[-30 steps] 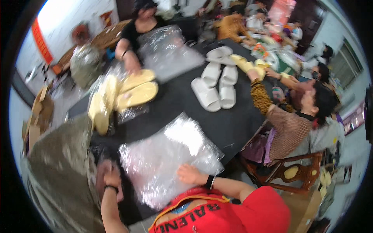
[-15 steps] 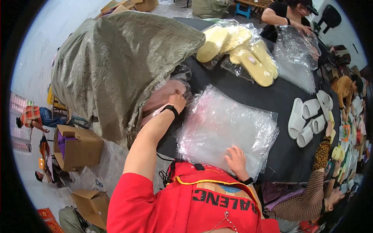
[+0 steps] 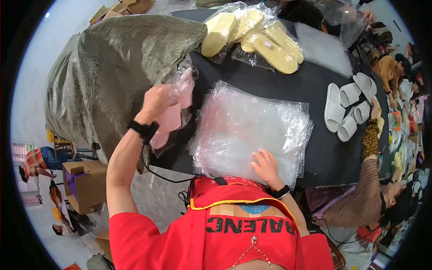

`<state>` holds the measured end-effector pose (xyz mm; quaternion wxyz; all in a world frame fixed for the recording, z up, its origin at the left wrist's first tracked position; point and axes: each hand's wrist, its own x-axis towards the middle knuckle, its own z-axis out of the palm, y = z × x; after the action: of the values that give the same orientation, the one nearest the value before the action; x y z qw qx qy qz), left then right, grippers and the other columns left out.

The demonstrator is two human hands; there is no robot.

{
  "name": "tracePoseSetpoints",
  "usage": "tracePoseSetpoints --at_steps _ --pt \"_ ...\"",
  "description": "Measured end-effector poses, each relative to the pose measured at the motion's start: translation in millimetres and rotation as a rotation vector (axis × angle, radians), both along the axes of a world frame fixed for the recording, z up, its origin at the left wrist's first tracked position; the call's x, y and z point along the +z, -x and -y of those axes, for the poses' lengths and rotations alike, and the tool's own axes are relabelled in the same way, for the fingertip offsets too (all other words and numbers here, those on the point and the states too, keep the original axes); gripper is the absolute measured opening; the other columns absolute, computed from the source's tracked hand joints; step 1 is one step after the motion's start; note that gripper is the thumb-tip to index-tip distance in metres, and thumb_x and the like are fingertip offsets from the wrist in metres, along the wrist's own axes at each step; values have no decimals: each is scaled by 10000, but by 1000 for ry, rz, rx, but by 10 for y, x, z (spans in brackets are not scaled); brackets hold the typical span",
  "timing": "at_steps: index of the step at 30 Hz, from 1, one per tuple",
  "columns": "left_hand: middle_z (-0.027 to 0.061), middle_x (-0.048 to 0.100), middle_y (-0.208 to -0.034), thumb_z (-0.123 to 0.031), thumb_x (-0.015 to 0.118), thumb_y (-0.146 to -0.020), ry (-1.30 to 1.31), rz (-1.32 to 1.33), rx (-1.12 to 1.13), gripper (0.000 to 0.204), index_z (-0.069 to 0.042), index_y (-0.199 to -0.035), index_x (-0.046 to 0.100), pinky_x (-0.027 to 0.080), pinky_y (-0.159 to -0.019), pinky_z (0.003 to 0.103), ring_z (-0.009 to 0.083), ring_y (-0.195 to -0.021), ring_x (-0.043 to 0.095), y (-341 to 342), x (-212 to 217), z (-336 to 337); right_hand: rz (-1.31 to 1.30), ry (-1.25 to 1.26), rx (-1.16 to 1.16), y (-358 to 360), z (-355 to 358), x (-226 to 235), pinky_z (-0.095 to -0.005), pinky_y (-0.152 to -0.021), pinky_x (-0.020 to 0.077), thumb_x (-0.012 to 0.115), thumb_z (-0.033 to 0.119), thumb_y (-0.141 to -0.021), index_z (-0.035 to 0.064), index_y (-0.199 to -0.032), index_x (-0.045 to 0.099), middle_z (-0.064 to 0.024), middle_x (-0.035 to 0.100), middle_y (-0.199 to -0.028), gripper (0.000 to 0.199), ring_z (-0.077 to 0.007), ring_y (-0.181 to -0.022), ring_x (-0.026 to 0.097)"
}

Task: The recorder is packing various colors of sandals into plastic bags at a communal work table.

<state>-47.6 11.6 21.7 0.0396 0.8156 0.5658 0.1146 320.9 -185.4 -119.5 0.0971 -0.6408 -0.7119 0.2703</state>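
Observation:
At the mouth of a grey-green woven sack (image 3: 117, 67), my left hand (image 3: 158, 101) is closed on the clear bag round some pink slippers (image 3: 170, 118). Part of the bagged slippers lies hidden behind my fingers. A stack of flat clear plastic bags (image 3: 234, 130) is spread on the black table (image 3: 292, 90) in front of me. My right hand (image 3: 265, 167) rests on the near right part of this stack, its fingers stretched out.
Yellow slippers (image 3: 274, 54) in clear bags lie at the back of the table. White slippers (image 3: 334, 108) stand at the right, where a co-worker's hand (image 3: 374, 109) reaches in. More clear bags (image 3: 324, 47) lie at the back right. A cardboard box (image 3: 90, 184) stands on the floor at left.
My left hand has moved left with a turned wrist, and the pink slippers now show more fully beside the sack. My right hand stays on the stack. The whole view has shifted slightly.

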Motion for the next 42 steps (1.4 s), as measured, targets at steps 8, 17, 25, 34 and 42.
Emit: tracePoseSetpoints --at_steps 8,17,25,34,42 --pt "42 629 -815 -124 629 -652 31 150 -422 221 -69 -866 637 425 -668 339 243 -665 513 -273 1441 477 4 6 -4 -47 41 2 -445 -922 337 628 243 -734 125 -1180 510 -126 447 -1233 477 -285 -1167 384" --pt "133 599 -954 -145 590 -690 390 216 -1031 316 -25 -982 597 427 -805 378 300 -903 535 -1216 1137 139 -1617 7 -266 -83 -136 454 -369 -932 354 696 140 -693 168 -1399 2 -69 451 -1180 991 -198 -1079 451" --pt "79 579 -988 -23 527 -793 436 594 -370 365 -46 -1157 517 452 -747 279 152 -816 539 -1397 433 -69 -1336 250 -991 -363 63 85 -279 -689 437 556 161 -851 106 -967 505 2 526 -866 138 -106 -805 521" --pt "132 630 -719 -61 524 -726 665 72 -313 205 0 -897 619 485 -614 352 256 -656 609 -323 -767 606 -1064 309 -749 -270 22 189 -249 -671 444 544 191 -861 80 -998 513 -4 554 -886 179 -91 -802 534" --pt "168 541 -1123 -254 493 -854 -18 153 -626 388 -50 -1184 477 467 -752 385 294 -892 584 -869 -1397 470 -962 126 -725 -390 -203 299 -224 -653 418 556 187 -851 62 -1009 545 0 559 -877 201 -80 -789 516"
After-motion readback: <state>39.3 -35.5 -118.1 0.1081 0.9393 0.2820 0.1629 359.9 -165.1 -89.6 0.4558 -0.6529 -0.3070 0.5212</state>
